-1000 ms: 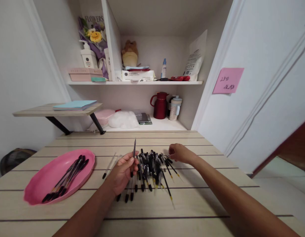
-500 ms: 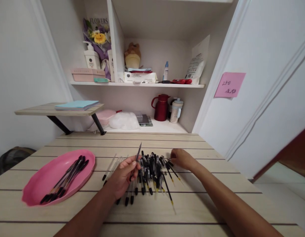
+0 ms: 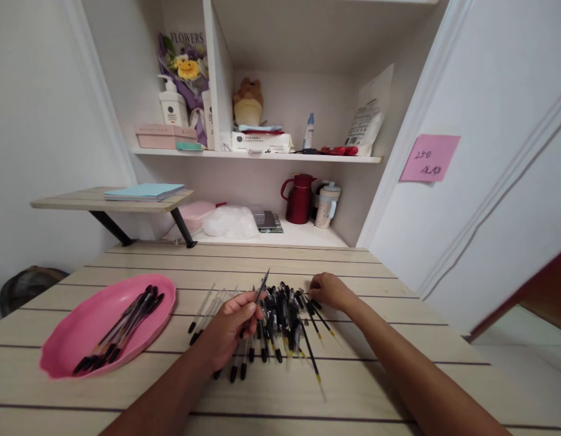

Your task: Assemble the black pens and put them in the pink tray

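Your left hand is closed around an uncapped pen at the left side of the heap of black pen parts — its tip points up and slightly right. The pen looks light, stiff and rather slick, so mid-barrel seems the surest hold (the fine tip is probably the delicate end). Your right hand curls at the heap's right edge — whether its fingers pinch anything, I cannot tell

We've room on tbl btwn cabinet & pen pile; pile blocks way btwn L hand & R hand. Loose barrels part-fill our L hand–pink tray gap.
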Available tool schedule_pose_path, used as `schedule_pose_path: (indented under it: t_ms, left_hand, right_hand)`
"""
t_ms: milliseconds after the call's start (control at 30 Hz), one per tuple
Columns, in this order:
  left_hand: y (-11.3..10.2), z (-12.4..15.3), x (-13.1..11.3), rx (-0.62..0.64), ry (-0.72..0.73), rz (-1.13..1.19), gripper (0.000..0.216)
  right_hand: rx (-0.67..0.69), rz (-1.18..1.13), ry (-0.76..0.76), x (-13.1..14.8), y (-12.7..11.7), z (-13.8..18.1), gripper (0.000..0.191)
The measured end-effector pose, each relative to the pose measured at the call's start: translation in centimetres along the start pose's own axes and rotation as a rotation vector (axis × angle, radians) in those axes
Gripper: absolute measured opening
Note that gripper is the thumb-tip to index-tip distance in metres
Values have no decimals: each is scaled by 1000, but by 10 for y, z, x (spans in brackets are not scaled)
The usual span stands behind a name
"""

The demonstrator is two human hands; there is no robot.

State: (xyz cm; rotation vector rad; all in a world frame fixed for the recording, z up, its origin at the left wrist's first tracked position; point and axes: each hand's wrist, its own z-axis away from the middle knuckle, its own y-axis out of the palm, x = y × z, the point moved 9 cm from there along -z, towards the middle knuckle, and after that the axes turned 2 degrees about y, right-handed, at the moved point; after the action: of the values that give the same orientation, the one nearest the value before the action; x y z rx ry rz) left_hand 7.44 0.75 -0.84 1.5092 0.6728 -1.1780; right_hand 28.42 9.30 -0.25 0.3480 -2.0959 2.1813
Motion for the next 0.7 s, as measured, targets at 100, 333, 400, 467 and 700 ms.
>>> schedule_pose_path:
  t_ms: [100, 333, 400, 467, 700]
  left_hand:
    - [0, -1, 1, 6, -8, -16, 36]
    - [0, 0, 3, 18, -8, -59, 37]
    - [0, 0, 3, 26, 0, -70, 36]
    - [1, 0, 3, 34, 7, -83, 35]
    - [5, 1, 4, 56, 10, -155, 32]
  right_hand:
    - [30, -17, 4, -1, -3, 8, 18]
    - [88, -63, 1, 4, -1, 18, 11]
    - [82, -91, 7, 2, -3, 18, 13]
    - [74, -112, 11, -1, -5, 16, 13]
    - [51, -757, -86, 16, -17, 18, 9]
